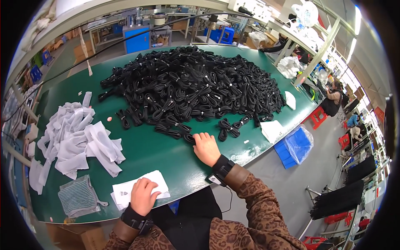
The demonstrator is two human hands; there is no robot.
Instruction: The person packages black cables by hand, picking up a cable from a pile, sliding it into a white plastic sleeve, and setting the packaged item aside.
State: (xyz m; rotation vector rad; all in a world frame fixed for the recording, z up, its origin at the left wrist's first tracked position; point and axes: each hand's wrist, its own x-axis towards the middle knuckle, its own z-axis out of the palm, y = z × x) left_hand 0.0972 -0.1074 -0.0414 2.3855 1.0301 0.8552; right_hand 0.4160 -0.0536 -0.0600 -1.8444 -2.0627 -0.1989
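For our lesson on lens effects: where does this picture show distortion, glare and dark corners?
Head view: the green tabletop bows along its near edge; glare whitens it right of the right hand. Head view, rim: fluorescent tubes look overexposed; corners go black.

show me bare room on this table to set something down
Bare table lies between the pale cloths, the cable pile, the right hand and the papers under the left hand. A smaller patch lies between right wrist and white sheet. Crowded: the middle, under cables; the left, under cloths.
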